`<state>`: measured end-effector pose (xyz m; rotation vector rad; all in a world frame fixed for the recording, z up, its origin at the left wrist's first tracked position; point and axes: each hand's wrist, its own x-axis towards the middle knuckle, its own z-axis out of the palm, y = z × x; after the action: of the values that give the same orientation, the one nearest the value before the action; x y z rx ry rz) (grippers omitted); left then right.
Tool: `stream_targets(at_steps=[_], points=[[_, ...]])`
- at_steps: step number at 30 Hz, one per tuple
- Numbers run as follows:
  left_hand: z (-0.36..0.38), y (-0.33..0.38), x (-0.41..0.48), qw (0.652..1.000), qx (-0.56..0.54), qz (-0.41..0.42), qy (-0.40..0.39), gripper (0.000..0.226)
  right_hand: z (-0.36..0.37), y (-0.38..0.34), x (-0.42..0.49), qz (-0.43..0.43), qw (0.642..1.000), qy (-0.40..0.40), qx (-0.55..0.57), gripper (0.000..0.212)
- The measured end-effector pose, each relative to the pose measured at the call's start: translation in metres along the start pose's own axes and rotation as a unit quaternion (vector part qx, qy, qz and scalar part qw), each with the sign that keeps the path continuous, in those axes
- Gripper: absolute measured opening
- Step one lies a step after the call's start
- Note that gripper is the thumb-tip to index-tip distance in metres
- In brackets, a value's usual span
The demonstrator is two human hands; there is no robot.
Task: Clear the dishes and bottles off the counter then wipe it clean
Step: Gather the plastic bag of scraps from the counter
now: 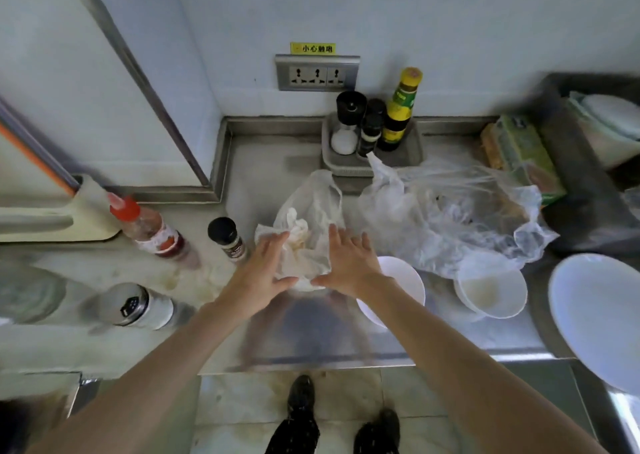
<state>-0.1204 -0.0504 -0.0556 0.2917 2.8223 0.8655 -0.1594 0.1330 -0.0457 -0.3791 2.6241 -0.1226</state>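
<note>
Your left hand [258, 270], right hand [349, 263] flank bag [311, 197], fingers spread straight, gripping nothing; looks set to scoop trash first; bowl [407, 280] beside right wrist, bottle [152, 232] far left, both on counter [277, 162], uncleared

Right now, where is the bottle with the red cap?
In the head view, the bottle is on the counter, at the left, left of the left hand, with the black-lidded jar just to its right.

wall socket [317, 76] under yellow label [312, 48] | green packet [524, 150] at right, beside crumpled clear bag [450, 218] | black shoes [301, 396] on tiled floor [239, 401]
</note>
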Motion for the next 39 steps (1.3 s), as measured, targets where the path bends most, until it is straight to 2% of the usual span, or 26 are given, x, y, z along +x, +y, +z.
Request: stream_targets(at_steps=[3,5,8,10,13,16,18,20,22,24,26,28,31,34,37,39], points=[[-0.002,-0.004,0.002,1.000,-0.019,0.002,-0.004,0.081,0.009,-0.005,0.008,-0.026,0.996,0.084,-0.032,0.050],[-0.005,-0.004,0.002,0.999,-0.002,0.020,0.025,0.085,0.009,-0.005,0.006,-0.045,0.990,0.135,0.013,0.032],[-0.012,0.000,0.002,0.990,0.086,0.060,0.094,0.093,0.007,-0.001,-0.006,-0.083,0.961,0.203,0.166,0.028],[-0.015,0.003,0.000,0.987,0.095,0.074,0.110,0.099,0.004,0.002,-0.019,-0.111,0.935,0.247,0.229,0.026],[-0.019,0.015,-0.003,0.992,-0.052,0.097,0.059,0.105,-0.002,0.001,-0.044,-0.171,0.900,0.274,0.294,0.028],[-0.017,0.032,-0.004,0.968,-0.238,0.084,-0.010,0.106,-0.015,-0.001,-0.069,-0.172,0.873,0.215,0.403,0.036],[-0.014,0.039,-0.003,0.956,-0.286,0.070,-0.015,0.092,-0.020,0.001,-0.083,-0.173,0.862,0.193,0.436,0.039],[-0.014,0.046,-0.002,0.963,-0.255,0.085,0.009,0.054,-0.027,0.005,-0.096,-0.156,0.864,0.193,0.438,0.038],[-0.018,0.054,-0.003,0.967,-0.231,0.102,0.019,0.029,-0.034,0.013,-0.109,-0.122,0.851,0.193,0.473,0.041],[-0.023,0.066,-0.003,0.965,-0.226,0.132,0.004,0.025,-0.041,0.023,-0.119,-0.089,0.806,0.147,0.566,0.066],[-0.026,0.080,-0.002,0.961,-0.226,0.156,-0.025,0.031,-0.044,0.029,-0.122,-0.072,0.744,0.065,0.661,0.078],[-0.026,0.095,-0.002,0.957,-0.231,0.172,-0.031,0.036,-0.040,0.028,-0.121,-0.062,0.684,0.010,0.727,0.071],[-0.023,0.108,-0.001,0.955,-0.251,0.156,-0.022,0.052,-0.035,0.023,-0.118,-0.025,0.611,0.029,0.790,0.048],[-0.023,0.115,-0.006,0.954,-0.254,0.153,-0.035,0.065,-0.035,0.035,-0.118,-0.007,0.606,0.090,0.790,0.030],[-0.025,0.116,-0.009,0.956,-0.263,0.126,-0.022,0.076,-0.037,0.057,-0.124,0.020,0.650,0.159,0.743,0.026],[-0.026,0.119,-0.006,0.950,-0.299,0.080,-0.050,0.084,-0.040,0.065,-0.132,0.011,0.668,0.188,0.720,0.028]])
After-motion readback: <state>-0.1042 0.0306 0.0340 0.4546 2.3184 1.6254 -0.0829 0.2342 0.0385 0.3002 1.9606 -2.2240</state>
